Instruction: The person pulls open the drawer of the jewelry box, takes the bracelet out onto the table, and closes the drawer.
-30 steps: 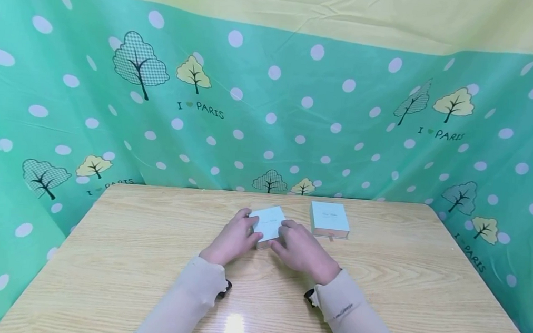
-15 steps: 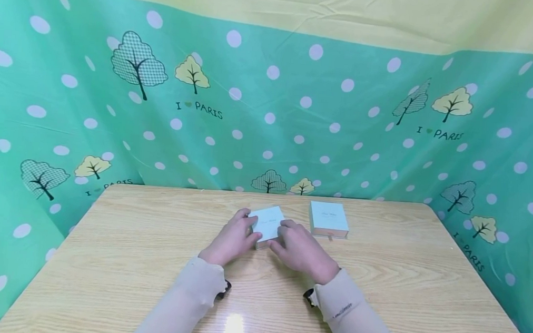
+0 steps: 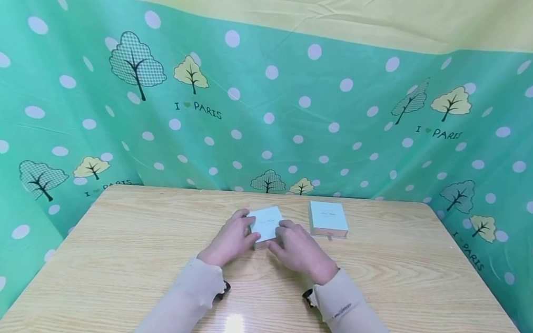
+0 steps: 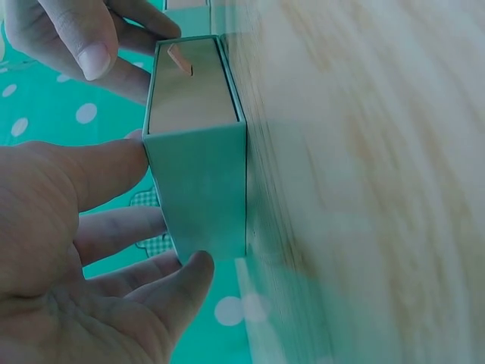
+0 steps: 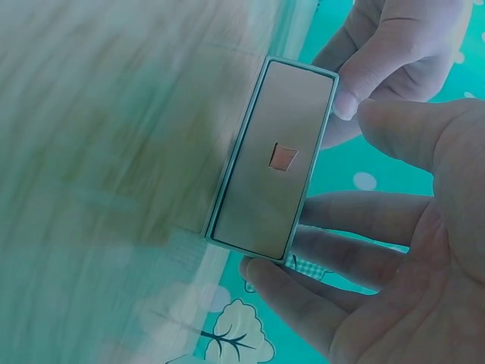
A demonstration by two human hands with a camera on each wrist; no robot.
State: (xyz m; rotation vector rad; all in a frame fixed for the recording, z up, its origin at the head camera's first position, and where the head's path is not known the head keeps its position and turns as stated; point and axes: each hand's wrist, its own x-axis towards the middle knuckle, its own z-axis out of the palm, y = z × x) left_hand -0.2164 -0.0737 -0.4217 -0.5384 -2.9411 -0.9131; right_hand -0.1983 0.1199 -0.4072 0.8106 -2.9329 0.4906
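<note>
A small pale blue drawer box (image 3: 264,222) with faint lettering on its lid lies flat on the table between both hands, turned at a slight angle. Its beige drawer front (image 5: 265,197), with a pinkish pull tab, faces the person. My left hand (image 3: 231,238) grips the box's left side, thumb by the near corner and the other fingers reaching toward the far edge. From the right, my right hand (image 3: 301,250) holds the opposite side, its fingers bent along the far right edge. The drawer appears closed.
A second pale blue drawer box (image 3: 328,217) stands to the right, near the back of the wooden table (image 3: 155,241). Behind the table hangs a green dotted cloth (image 3: 272,98) with printed trees. A bright reflection shows on the near tabletop.
The head view has shifted very slightly. Both hands and the held drawer box keep almost the same position.
</note>
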